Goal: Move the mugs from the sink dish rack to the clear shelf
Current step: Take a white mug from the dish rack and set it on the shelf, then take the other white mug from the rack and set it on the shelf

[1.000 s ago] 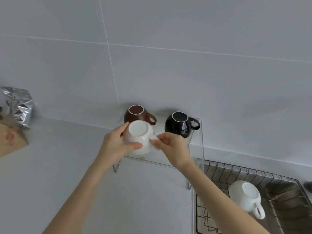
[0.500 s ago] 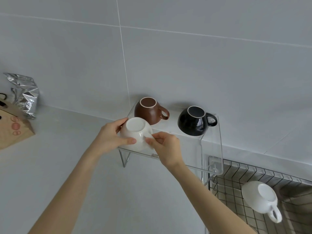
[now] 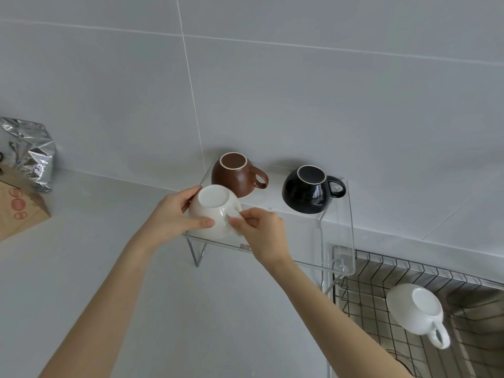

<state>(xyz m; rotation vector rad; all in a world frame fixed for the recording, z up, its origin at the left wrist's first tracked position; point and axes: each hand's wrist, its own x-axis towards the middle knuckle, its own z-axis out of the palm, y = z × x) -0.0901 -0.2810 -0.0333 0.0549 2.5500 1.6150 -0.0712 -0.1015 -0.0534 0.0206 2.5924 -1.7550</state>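
A white mug (image 3: 214, 208) sits upside down at the front left corner of the clear shelf (image 3: 338, 241). My left hand (image 3: 174, 216) wraps its left side, thumb across the front. My right hand (image 3: 261, 233) pinches its handle, which the fingers hide. Behind it on the shelf a brown mug (image 3: 234, 175) and a black mug (image 3: 311, 189) stand upside down with handles to the right. Another white mug (image 3: 414, 312) lies bottom up in the wire dish rack (image 3: 381, 271) over the sink at the lower right.
A crumpled silver foil bag (image 3: 30, 151) and a brown paper bag (image 3: 19, 211) stand on the grey counter (image 3: 95, 241) at the far left. A tiled wall rises right behind the shelf. The shelf's right side panel stands next to the rack's edge.
The white mug has come down onto the shelf's front left corner, with both hands still on it. My view has drifted left, so everything sits further right in the frame.
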